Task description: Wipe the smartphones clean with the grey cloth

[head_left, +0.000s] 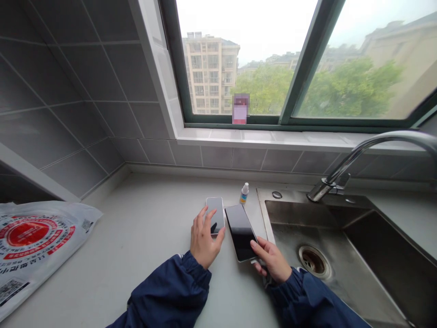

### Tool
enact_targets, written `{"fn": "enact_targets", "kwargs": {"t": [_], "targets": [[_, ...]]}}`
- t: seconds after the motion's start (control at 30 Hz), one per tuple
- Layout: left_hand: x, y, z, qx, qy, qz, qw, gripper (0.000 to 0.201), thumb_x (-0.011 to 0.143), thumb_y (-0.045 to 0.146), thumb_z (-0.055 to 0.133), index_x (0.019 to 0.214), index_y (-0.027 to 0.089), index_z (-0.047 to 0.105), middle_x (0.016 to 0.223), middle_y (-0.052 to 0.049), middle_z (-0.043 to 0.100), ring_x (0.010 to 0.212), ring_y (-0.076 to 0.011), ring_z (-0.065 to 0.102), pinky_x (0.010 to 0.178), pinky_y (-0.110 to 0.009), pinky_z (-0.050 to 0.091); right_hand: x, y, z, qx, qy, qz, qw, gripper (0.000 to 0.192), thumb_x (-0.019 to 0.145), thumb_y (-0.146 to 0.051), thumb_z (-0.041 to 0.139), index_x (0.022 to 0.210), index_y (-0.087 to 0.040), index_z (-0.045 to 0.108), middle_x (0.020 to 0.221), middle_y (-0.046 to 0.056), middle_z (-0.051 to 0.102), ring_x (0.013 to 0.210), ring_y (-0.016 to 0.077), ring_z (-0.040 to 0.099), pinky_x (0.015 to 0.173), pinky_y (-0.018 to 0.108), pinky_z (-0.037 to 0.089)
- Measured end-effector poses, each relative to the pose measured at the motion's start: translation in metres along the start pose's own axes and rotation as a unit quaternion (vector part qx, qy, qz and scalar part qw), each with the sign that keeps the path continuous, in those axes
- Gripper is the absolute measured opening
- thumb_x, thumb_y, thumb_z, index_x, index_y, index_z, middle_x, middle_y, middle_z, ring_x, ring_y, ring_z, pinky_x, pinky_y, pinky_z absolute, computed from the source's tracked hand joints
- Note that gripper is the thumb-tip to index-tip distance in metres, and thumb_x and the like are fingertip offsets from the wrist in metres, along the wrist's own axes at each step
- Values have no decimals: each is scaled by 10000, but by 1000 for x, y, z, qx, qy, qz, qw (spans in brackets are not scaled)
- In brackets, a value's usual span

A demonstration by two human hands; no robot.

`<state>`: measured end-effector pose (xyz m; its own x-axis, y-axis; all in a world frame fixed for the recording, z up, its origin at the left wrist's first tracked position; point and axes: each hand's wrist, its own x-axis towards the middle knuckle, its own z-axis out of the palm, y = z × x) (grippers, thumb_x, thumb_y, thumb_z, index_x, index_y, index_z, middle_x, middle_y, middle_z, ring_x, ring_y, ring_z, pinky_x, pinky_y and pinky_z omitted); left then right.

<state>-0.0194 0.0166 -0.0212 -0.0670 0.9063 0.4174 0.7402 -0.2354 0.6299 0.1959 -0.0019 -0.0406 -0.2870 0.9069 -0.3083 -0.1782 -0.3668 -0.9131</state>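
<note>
I'm seeing the counter (146, 237) running pale under the window, the steel sink (341, 255) sitting on its right side. A printed plastic bag (34, 246) is lying at the counter's far left. My right hand (271, 260) is gripping the near end of the larger dark phone (241, 232), fingers closed on its edge beside the sink rim. My left hand (204, 239) is resting spread on the smaller phone (215, 215), not clamped. The phones are lying just beside each other. A small dropper bottle (244, 193) is standing behind them.
</note>
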Motion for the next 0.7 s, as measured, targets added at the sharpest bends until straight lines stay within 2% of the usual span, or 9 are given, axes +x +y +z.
{"fn": "enact_targets", "kwargs": {"t": [0.13,0.3,0.4,0.47,0.5,0.6,0.7], "targets": [[1,-10,5,35,-49,-19,998,672,840,462,576,1430,225,359,1499,-167,347,1353,-346,375,1073,-534,357,-1,-1,1,-2,-4,4,1000,532,747,-610,705,983,-151,577,751,11,634,323,9,440,273,118,237],[9,-16,2,6,-54,-37,998,747,809,464,613,1457,253,307,1445,-150,388,1296,-329,447,1044,-496,405,0,-2,2,-6,-3,11,1000,567,711,-629,725,963,-141,582,716,-2,618,328,13,439,276,123,259],[17,-23,-1,-40,-53,-89,994,789,780,419,650,1465,298,276,1407,-128,409,1010,-245,614,911,-436,500,0,-5,3,-8,-5,16,1000,574,686,-640,737,917,-139,577,724,6,626,340,15,443,285,128,276],[22,-30,-2,-77,-57,-127,987,854,743,408,689,1468,292,253,1374,-130,431,705,-138,606,814,-402,531,1,-6,3,-9,-4,18,1000,576,676,-646,741,891,-141,568,733,10,630,346,14,444,291,130,280],[24,-34,-2,-97,-58,-142,983,877,724,400,708,1465,282,255,1357,-131,443,618,-101,573,802,-395,532,1,-7,3,-9,-2,19,1000,578,671,-649,743,885,-142,564,731,10,629,349,15,444,293,130,281],[29,-44,-3,-142,-66,-187,970,940,675,396,752,1462,262,255,1252,-113,529,546,-74,555,772,-367,527,2,-6,2,-9,3,21,1000,598,660,-660,744,895,-143,558,706,1,616,352,18,444,294,132,280],[33,-50,-5,-202,-71,-231,949,987,651,395,781,1470,255,249,1016,-40,635,534,-87,571,698,-310,518,3,-5,2,-8,6,21,1000,621,656,-666,743,933,-141,560,692,-10,602,354,20,442,294,134,280]]}}
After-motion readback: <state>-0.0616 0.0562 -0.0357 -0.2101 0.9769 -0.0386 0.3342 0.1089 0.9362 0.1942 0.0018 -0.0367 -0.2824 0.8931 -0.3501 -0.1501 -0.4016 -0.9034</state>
